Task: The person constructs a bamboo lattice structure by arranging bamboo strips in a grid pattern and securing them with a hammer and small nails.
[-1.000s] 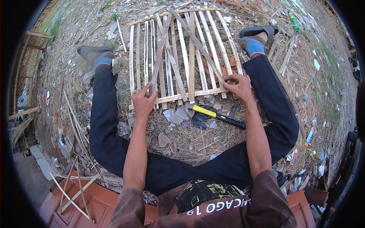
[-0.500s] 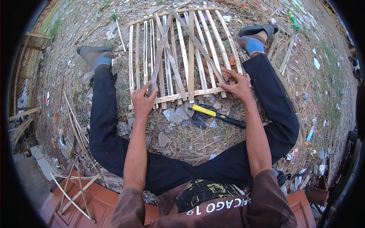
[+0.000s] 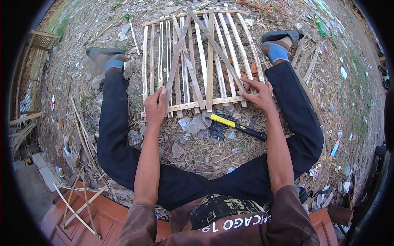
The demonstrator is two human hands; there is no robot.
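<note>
Touching the fingers: diagonal slats

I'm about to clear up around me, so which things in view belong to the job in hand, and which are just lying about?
Seemingly the job:
slatted wooden frame
left diagonal slat, at the left hand
right diagonal slat, at the right hand
probably the yellow-and-black-handled hammer, near the frame

Seemingly just lying about:
green bottle
grey stone
white scrap
</note>
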